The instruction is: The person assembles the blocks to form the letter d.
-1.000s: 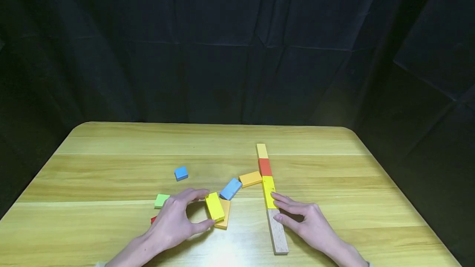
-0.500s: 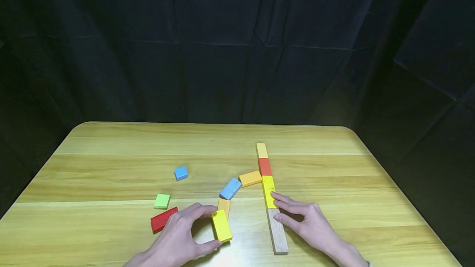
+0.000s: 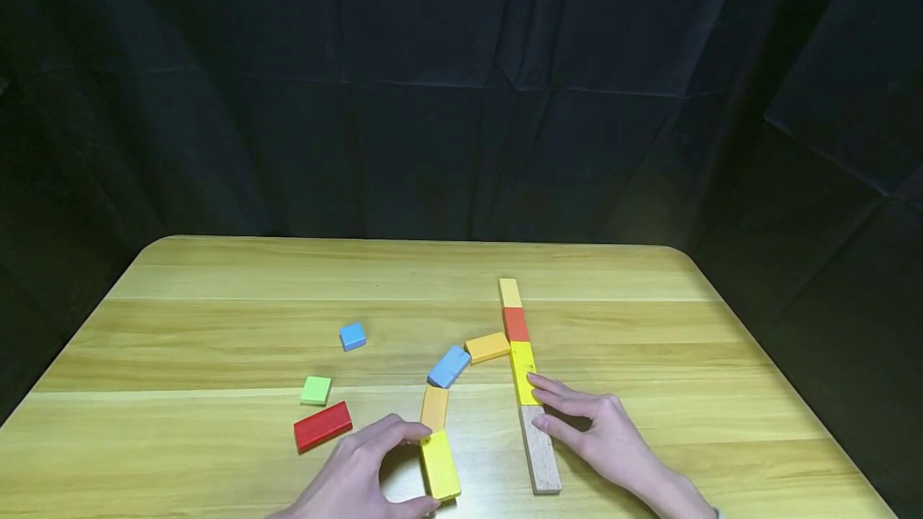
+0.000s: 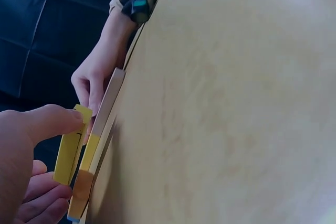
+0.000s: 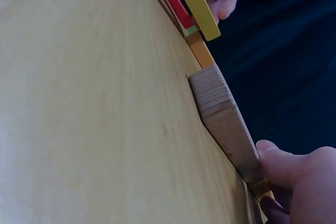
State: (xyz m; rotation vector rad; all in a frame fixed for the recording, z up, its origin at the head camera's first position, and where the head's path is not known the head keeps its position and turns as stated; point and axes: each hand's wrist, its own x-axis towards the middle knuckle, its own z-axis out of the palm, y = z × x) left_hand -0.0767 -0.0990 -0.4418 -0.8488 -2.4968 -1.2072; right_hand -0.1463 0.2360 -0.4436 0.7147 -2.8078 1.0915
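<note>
My left hand [image 3: 368,467] pinches a yellow wooden block [image 3: 441,467] by its two ends, thumb at the near end and index finger at the far end. The held block stands at the near end of an orange block [image 3: 434,408]; in the left wrist view its long side [image 4: 71,148] shows raised off the table. My right hand [image 3: 602,431] rests along a straight row of blocks, fingertips on a second yellow block [image 3: 522,373] and thumb on a plain wood block [image 3: 539,451]. Its fingers are relaxed and do not wrap round either one.
Beyond the yellow block, the row continues with a red block [image 3: 515,324] and a pale block [image 3: 509,292]. A blue block [image 3: 449,367] and another orange block [image 3: 486,348] curve towards it. At left lie a red block [image 3: 322,427], a green block [image 3: 316,391] and a small blue block [image 3: 352,336].
My left hand has carried the yellow block nearer and slightly right, from above the orange block to its near end. The red block at left is uncovered. The right hand has stayed still.
</note>
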